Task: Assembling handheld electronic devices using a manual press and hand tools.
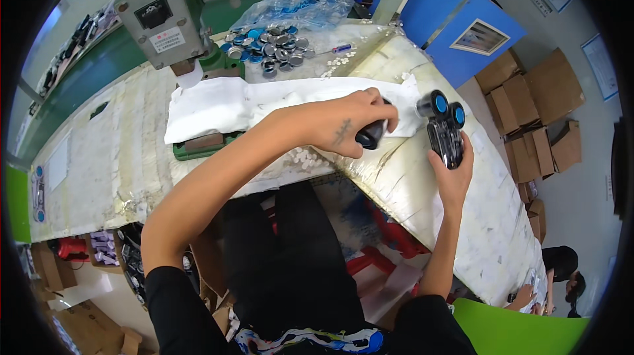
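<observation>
My left hand reaches over the cloth with its fingers wrapped around a small dark rounded piece, mostly hidden under the palm. To its right, my right hand grips the lower part of a black binocular-like piece with two round, blue-centred ends pointing up and away from me. The two hands are apart. Beneath and beyond my left hand lies a long white cloth, partly draped over the green base of a press.
The grey press head stands at the left back. Several round silver and blue caps lie piled behind the cloth, beside a clear plastic bag. Cardboard boxes are stacked at the right. Another person sits at lower right.
</observation>
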Tool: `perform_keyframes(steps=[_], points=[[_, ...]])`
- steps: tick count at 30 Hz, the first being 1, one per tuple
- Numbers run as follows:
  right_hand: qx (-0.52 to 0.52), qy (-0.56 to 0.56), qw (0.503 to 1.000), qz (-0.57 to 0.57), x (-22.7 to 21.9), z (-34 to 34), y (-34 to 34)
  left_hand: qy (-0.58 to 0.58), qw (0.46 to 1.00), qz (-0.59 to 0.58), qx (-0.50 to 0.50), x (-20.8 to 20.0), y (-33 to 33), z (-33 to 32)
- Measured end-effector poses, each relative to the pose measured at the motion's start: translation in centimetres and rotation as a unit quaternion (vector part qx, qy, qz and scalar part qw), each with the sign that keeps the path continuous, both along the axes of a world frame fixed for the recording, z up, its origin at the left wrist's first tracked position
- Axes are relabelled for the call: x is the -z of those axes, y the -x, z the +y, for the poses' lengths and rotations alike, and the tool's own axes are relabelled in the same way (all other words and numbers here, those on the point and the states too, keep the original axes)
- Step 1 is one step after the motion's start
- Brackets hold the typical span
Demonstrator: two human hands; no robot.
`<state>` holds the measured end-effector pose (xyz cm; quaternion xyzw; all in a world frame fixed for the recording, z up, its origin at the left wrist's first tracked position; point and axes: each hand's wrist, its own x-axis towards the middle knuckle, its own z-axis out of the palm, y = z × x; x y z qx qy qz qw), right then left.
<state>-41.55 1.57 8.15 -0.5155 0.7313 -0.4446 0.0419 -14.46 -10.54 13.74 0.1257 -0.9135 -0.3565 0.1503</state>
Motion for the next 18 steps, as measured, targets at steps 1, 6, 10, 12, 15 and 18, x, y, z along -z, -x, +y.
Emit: perform_keyframes(steps=[1,6,10,12,15,18], points=[[0.018,-0.01,1.0,-0.013,0.3,0.6,0.6,0.02,0.999,-0.029,0.006,0.4,0.6,-0.2],[0.088,-0.048,0.995,-0.022,1.5,3.0,1.9,0.143,0.98,0.023,-0.138,1.2,1.8,1.2],[0.08,-0.035,0.994,0.061,1.5,3.3,1.6,0.094,0.95,-0.103,-0.279,0.7,1.7,2.1],[0.075,-0.037,0.994,0.069,1.6,3.0,1.5,0.107,0.973,-0.043,-0.197,1.0,0.9,0.2],[0.073,-0.045,0.992,0.088,1.5,3.1,1.3,0.129,0.988,0.019,-0.083,-0.2,1.1,-2.2],[0.072,-0.029,0.992,0.101,1.8,2.8,1.2,0.134,0.991,-0.013,-0.028,-1.6,2.4,-3.8]])
